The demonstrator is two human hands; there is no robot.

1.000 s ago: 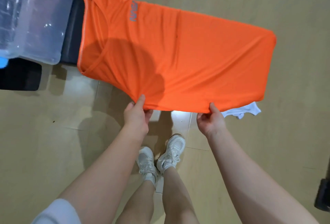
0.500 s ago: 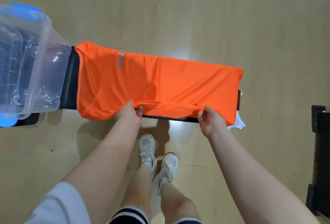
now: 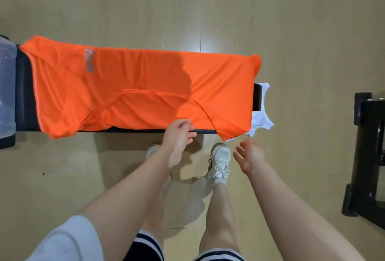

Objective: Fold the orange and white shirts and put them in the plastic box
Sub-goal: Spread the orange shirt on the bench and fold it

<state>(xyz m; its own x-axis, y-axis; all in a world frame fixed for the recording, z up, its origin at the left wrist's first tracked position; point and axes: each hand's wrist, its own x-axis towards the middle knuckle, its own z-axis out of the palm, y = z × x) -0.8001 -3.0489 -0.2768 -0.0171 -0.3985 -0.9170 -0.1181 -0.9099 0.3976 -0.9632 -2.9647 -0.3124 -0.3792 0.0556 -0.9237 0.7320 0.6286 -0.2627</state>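
The orange shirt (image 3: 135,87) lies lengthwise on a black bench (image 3: 25,94), its near long edge folded up over the middle and a grey logo near its left end. A white shirt (image 3: 261,115) sticks out from under its right end. The clear plastic box (image 3: 7,85) sits at the bench's left end, mostly out of frame. My left hand (image 3: 180,135) hovers at the bench's near edge, fingers apart, holding nothing. My right hand (image 3: 249,155) is open, palm up, just below the orange shirt's hanging right corner.
The bench stands on a pale wood floor. A black metal stand (image 3: 368,156) is at the right edge. My legs and white sneakers (image 3: 219,162) are right in front of the bench.
Both hands have let go of the orange shirt's near edge, which now lies folded over the shirt. The hands have drawn back toward me and shifted right.
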